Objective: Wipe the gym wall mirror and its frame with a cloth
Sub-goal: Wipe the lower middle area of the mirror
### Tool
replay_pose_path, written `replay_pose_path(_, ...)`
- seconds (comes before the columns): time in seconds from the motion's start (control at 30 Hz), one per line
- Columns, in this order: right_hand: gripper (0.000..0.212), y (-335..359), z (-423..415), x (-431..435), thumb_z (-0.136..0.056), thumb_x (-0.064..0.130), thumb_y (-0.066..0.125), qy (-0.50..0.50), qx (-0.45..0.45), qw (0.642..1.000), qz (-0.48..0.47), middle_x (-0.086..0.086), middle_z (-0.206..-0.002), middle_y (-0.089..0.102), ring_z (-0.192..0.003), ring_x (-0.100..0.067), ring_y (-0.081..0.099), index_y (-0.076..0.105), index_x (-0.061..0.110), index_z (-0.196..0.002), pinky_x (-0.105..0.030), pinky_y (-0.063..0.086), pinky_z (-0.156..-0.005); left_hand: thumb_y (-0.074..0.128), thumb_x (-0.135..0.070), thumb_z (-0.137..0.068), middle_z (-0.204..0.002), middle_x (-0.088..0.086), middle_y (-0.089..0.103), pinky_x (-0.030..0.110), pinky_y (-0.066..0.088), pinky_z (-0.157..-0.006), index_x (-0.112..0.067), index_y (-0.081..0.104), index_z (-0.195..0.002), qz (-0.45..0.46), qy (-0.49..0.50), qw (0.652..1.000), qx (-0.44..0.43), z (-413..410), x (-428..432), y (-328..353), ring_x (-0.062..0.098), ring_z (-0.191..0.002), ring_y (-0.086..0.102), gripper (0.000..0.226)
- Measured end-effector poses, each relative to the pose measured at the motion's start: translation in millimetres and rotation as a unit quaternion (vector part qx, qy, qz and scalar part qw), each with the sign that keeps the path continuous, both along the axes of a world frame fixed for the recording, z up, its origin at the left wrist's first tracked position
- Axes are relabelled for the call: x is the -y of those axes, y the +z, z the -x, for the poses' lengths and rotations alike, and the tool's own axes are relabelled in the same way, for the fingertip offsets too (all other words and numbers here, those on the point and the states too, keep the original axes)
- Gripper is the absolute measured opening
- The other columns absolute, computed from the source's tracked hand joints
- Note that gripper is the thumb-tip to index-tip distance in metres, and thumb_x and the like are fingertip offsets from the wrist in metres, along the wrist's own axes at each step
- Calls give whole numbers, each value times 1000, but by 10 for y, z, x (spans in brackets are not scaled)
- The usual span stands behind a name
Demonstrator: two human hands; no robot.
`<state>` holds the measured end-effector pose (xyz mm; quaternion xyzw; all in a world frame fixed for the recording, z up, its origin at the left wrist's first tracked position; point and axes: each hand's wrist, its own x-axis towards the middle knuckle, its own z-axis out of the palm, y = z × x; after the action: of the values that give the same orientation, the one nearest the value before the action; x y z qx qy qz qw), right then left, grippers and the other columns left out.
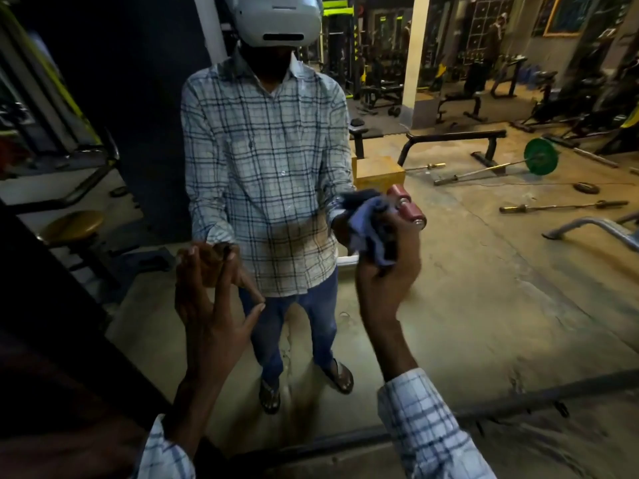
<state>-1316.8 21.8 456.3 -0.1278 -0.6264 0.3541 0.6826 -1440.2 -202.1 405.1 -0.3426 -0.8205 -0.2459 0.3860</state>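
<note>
Gym wall mirror [484, 288] fills the view, with its dark frame [518, 401] running along the bottom edge. Left hand [207, 305] is open, fingers spread, fingertips [193, 252] touching the glass left of mirror centre. Right hand [387, 281] grips a bunched blue cloth [370, 233], raised at the glass near mirror centre; can't tell if the cloth touches. Barbell with green plate [541, 161] is reflected in the mirror's upper right.

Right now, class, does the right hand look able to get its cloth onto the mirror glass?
Probably yes: the right hand grips the cloth close to the mirror, with nothing between them; the left hand touches the glass too.
</note>
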Motion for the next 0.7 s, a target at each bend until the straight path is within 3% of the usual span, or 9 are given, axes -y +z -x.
replay_pose_path(0.13,40,-946,7,366,-92,17,65,100,203,969,-97,-10,-128,64,-107,-24,68,64,15,-132,-32,58,-83,93,-35,-72,-171,24,3,61,24,-122,-14,34,-161,5,10,1000,8,-41,-7,-11,42,-159,6,109)
replay_pose_path(0.23,44,-1521,-22,409,-88,16,77,121,305,936,-128,-5,-122,60,-101,-27,68,65,19,-130,-31,57,-77,93,-33,-73,-172,23,2,60,22,-123,-15,30,-162,-2,9,1000,21,-82,-31,1,41,-160,4,110)
replay_pose_path(0.33,42,-1518,-71,391,-86,16,79,138,327,928,-113,-3,-122,61,-101,-25,68,67,20,-126,-27,53,-77,95,-29,-71,-171,26,4,62,23,-123,-15,28,-162,-8,8,1000,19,-106,-47,0,44,-159,5,114)
replay_pose_path(0.47,37,-946,-205,240,-91,14,64,126,199,971,-38,-7,-125,64,-103,-9,65,66,16,-128,-24,53,-80,95,-29,-71,-171,27,5,64,25,-120,-20,22,-164,-7,7,1000,23,-118,-34,19,45,-159,6,118)
replay_pose_path(0.53,29,-585,-287,4,-91,-2,65,81,92,992,19,-6,-113,64,-100,-6,62,66,3,-119,-26,49,-80,94,-29,-72,-171,27,5,64,26,-119,-23,16,-165,3,12,1000,26,-127,-14,25,45,-159,6,121)
replay_pose_path(0.6,29,-343,-368,-322,-87,-16,67,33,12,996,81,-12,-109,64,-101,-18,63,63,-4,-113,-35,51,-82,94,-29,-72,-170,28,5,64,25,-120,-25,14,-165,2,19,1000,24,-132,-11,25,45,-159,7,122)
replay_pose_path(0.7,33,-285,-374,-502,-86,-17,63,-2,-61,985,163,-21,-109,63,-102,-36,62,59,-5,-117,-55,52,-88,94,-27,-71,-170,29,7,63,23,-121,-23,16,-164,1,19,1000,21,-117,-19,26,46,-158,8,122)
